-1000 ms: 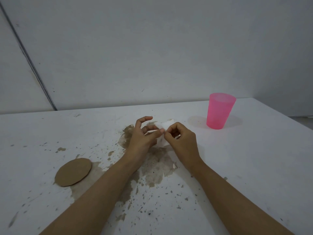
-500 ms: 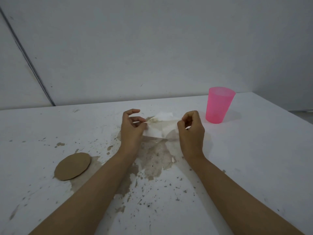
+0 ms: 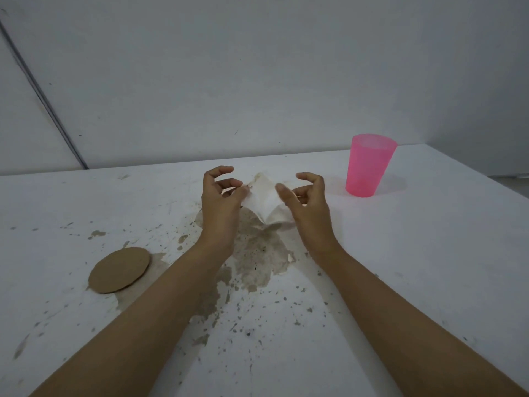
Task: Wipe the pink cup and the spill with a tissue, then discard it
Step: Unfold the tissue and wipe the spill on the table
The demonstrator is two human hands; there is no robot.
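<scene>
Hands meet above the middle of the table point(image 3: 429, 253), each pinching a side of the tissue point(image 3: 264, 200) between thumb and fingertips, the other fingers curled and spread. The left hand point(image 3: 220, 204) grips the tissue's left edge, the right hand point(image 3: 307, 206) its right side. Half a second ago the tissue was stretched flat between hands held further apart; now the hands have come closer and the tissue bunches into a loose, creased shape that sags to a point between them. It shows faint brown staining along its upper edge. Under it the spill point(image 3: 257, 253) lies as a brown patch with specks scattered toward the near edge, looking no different from before. The cup point(image 3: 367, 167) stands upright in the same spot near the far right corner, well apart from the hands. A round cardboard disc point(image 3: 118, 270) lies toward the left edge, touching a brown smear. No writing or label can be read on anything.
</scene>
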